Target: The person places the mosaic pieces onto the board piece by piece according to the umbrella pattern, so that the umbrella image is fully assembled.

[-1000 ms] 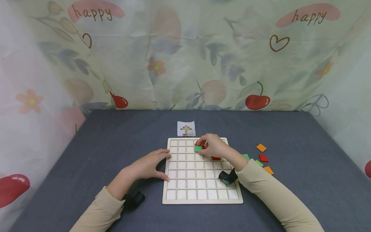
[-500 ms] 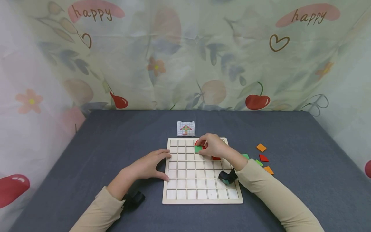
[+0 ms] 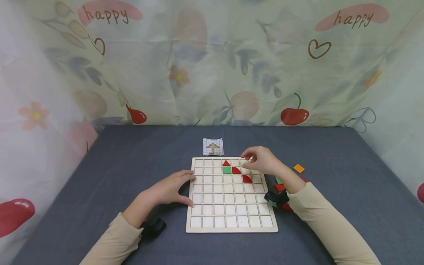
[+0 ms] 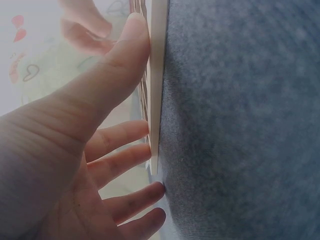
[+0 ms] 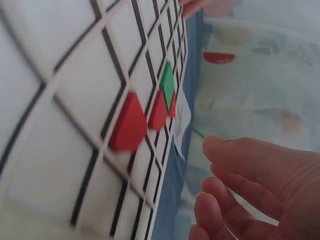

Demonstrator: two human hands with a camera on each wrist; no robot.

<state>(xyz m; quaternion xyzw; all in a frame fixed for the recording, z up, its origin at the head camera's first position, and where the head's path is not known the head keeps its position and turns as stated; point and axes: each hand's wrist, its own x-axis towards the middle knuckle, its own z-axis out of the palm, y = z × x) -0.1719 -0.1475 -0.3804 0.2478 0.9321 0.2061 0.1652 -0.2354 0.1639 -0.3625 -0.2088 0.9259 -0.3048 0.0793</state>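
A pale wooden grid board (image 3: 232, 230) lies on the dark cloth. In its upper rows sit a red triangle (image 3: 226, 163), a green square (image 3: 226, 170) below it, and two red quarter-round tiles, one (image 3: 236, 170) beside the square and the other (image 3: 247, 179) a row lower to the right. My left hand (image 3: 169, 189) rests at the board's left edge, thumb and fingers spread along it, as the left wrist view shows up close. Over the board's upper right corner hovers my right hand (image 3: 263, 160), fingers loosely bent, with nothing between thumb and fingertips in the right wrist view.
Behind the board lies a small pattern card (image 3: 213, 141) with a coloured figure on a grid. Loose tiles are to the right, partly hidden by the right forearm, among them an orange square (image 3: 299, 168) and a red tile (image 3: 279, 187). A printed curtain (image 3: 212, 73) hangs behind.
My right hand has let go of the green square and moved right, uncovering the square, the red triangle and the quarter-round tiles. The left hand has stayed still.
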